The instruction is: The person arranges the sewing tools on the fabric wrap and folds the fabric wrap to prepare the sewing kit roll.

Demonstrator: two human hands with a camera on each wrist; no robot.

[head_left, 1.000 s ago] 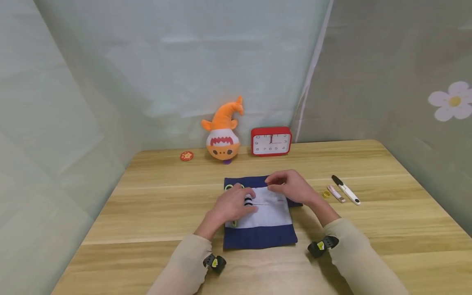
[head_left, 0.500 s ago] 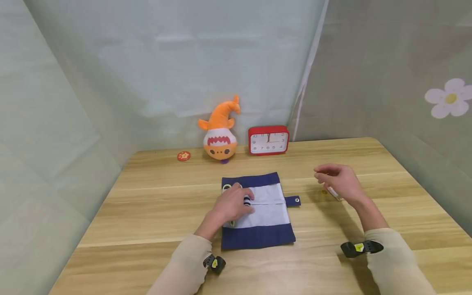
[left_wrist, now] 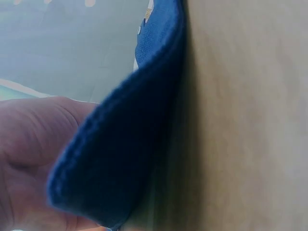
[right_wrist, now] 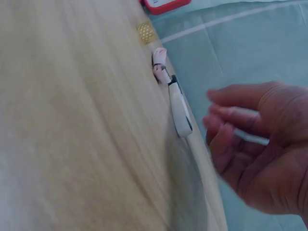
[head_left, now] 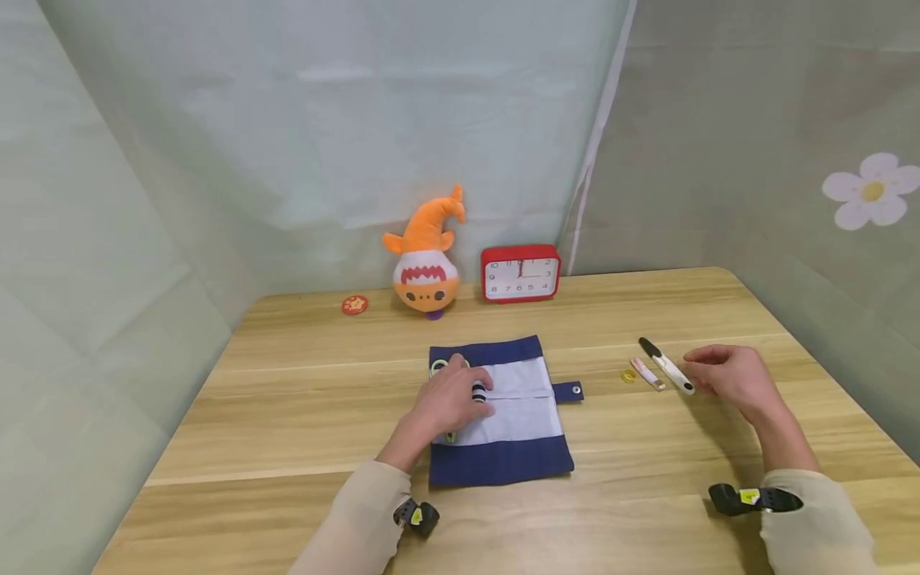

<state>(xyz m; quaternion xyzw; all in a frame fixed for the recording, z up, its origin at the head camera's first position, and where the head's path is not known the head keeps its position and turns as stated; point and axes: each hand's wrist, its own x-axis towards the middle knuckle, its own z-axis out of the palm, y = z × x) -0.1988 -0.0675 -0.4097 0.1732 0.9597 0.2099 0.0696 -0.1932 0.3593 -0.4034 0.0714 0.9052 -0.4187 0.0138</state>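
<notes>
A navy fabric pouch (head_left: 503,465) lies unfolded on the table, its pale lining (head_left: 513,415) facing up and a snap tab (head_left: 569,391) sticking out right. My left hand (head_left: 447,397) rests on its left part, fingers bent over green-handled scissors (head_left: 440,366) and a black-and-white striped item (head_left: 479,392); the palm hides most of the scissors. The pouch's navy edge (left_wrist: 120,144) crosses the left wrist view. To the right, my right hand (head_left: 733,379) hovers with loosely bent fingers, holding nothing, beside a slim white tool with a black end (head_left: 668,369).
Left of the white tool lie a small pink-and-white item (head_left: 648,374) and a gold dimpled thimble ring (head_left: 628,376). Along the table's back edge stand an orange shark plush (head_left: 426,259) and a red clock (head_left: 521,273). A red round disc (head_left: 354,304) lies left of them.
My right hand has left the pouch and moved right, past the small items to the white tool's near end, uncovering the snap tab. My left hand has stayed in place on the pouch.
</notes>
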